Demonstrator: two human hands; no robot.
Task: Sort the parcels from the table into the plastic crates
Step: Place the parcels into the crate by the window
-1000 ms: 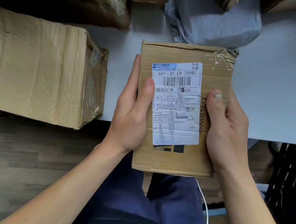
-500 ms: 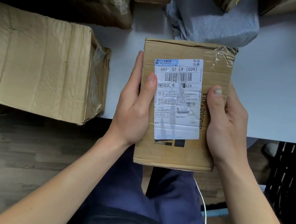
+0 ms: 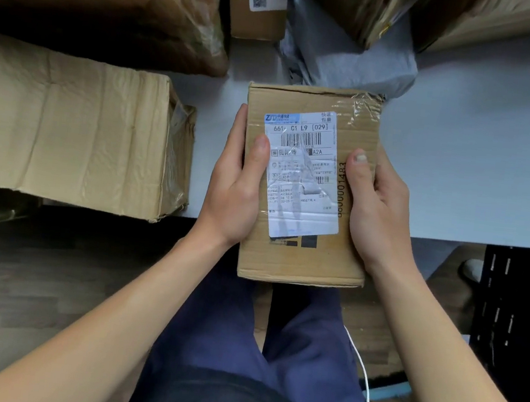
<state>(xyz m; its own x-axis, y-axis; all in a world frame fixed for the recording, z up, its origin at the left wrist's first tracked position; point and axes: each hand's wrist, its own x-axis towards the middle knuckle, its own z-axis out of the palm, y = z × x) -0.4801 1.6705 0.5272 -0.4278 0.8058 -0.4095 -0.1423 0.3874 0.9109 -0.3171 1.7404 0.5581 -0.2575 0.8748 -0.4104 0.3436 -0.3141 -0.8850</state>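
A small cardboard parcel (image 3: 298, 263) with a white shipping label facing up is held in front of me, over the near edge of the white table (image 3: 475, 177). My left hand (image 3: 235, 188) grips its left side, thumb laid on the label. My right hand (image 3: 378, 203) grips its right side, thumb on the top face. At the right edge, below the table, a black plastic crate (image 3: 515, 325) is partly in view.
A large cardboard box (image 3: 68, 134) lies on the table's left part and overhangs its edge. Behind it sits a dark wrapped box (image 3: 107, 10). A small labelled box (image 3: 261, 4), a grey poly mailer (image 3: 353, 59) and further cartons (image 3: 472, 23) crowd the back.
The parcel stays in both hands with the same grip. The view has tilted a little, so more of the boxes at the back of the table shows.
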